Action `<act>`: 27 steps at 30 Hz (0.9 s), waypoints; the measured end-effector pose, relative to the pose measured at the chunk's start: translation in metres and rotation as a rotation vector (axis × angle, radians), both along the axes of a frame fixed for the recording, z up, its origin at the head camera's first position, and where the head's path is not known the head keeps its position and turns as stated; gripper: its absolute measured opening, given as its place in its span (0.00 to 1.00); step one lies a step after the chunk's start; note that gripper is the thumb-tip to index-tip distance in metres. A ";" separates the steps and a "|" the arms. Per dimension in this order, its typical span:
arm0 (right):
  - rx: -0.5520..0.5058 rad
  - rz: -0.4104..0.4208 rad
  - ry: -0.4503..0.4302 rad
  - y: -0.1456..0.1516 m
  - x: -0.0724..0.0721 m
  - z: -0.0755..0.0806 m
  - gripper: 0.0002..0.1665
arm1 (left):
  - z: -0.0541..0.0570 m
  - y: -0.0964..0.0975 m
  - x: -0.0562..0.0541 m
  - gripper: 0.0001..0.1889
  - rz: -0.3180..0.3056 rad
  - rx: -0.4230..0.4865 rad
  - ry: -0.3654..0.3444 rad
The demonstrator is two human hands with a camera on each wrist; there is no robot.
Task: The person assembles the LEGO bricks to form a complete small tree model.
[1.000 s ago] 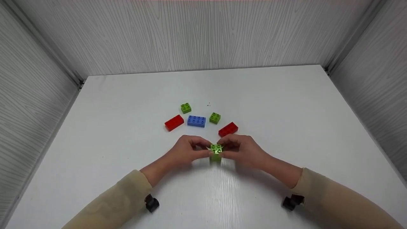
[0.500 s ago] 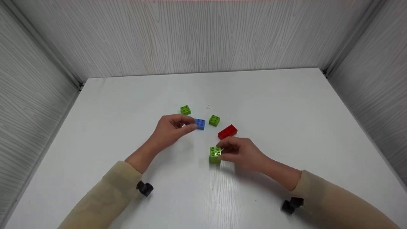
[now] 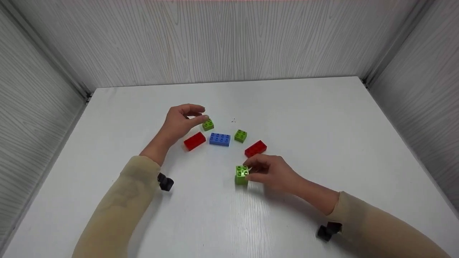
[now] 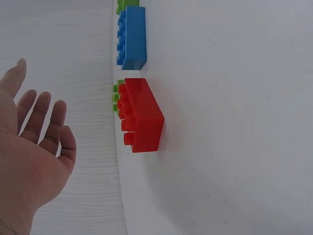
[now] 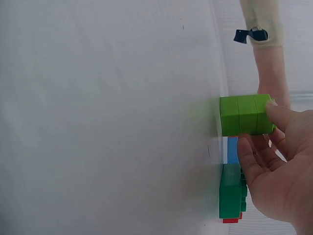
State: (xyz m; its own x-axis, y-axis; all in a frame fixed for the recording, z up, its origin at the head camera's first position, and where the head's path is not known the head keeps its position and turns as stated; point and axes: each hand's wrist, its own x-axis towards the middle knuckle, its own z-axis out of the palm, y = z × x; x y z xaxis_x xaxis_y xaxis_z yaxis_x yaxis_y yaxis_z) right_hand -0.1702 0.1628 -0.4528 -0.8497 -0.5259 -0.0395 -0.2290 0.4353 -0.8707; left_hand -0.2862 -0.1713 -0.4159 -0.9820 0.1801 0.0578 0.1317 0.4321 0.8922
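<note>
My left hand is above the table at the far left of the bricks, thumb and fingers apart. Its thumb tip overlaps a small lime-green brick in the head view; the left wrist view shows nothing in this hand. Near the middle, my right hand holds an upright stack of lime-green bricks between thumb and fingers, from its right side. In the right wrist view the stack is three bricks tall and stands on the table.
A red brick, a blue brick, another small lime-green brick and a second red brick lie beyond the stack. A dark green brick sits by my right hand in its wrist view. Wood-grain panels border the white table.
My left hand has let go of the stack and moved away and to the left, passing over the red and blue bricks to the far green brick. The right hand has stayed at the stack.
</note>
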 end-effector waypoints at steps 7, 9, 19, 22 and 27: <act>-0.044 0.014 0.011 0.001 0.000 -0.002 0.21 | -0.015 0.001 -0.022 0.25 0.019 -0.029 -0.088; -0.038 0.012 0.007 0.000 0.000 -0.001 0.21 | -0.018 0.002 -0.026 0.26 0.023 -0.043 -0.107; -0.014 0.011 0.009 0.000 0.000 0.001 0.21 | -0.028 0.000 -0.031 0.28 0.035 -0.046 -0.161; -0.007 0.007 0.010 0.000 -0.001 0.001 0.21 | -0.029 -0.003 -0.029 0.28 0.040 -0.056 -0.182; -0.006 0.006 0.010 0.001 0.000 0.001 0.21 | -0.034 -0.012 -0.025 0.28 0.026 -0.067 -0.220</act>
State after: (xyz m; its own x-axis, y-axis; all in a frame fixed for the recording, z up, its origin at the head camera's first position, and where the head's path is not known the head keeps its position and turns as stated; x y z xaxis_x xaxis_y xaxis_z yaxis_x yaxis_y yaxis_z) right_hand -0.1705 0.1634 -0.4523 -0.8469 -0.5310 -0.0279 -0.2399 0.4285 -0.8711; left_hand -0.3115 -0.1830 -0.4494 -0.9740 0.1503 -0.1693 -0.0748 0.4920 0.8674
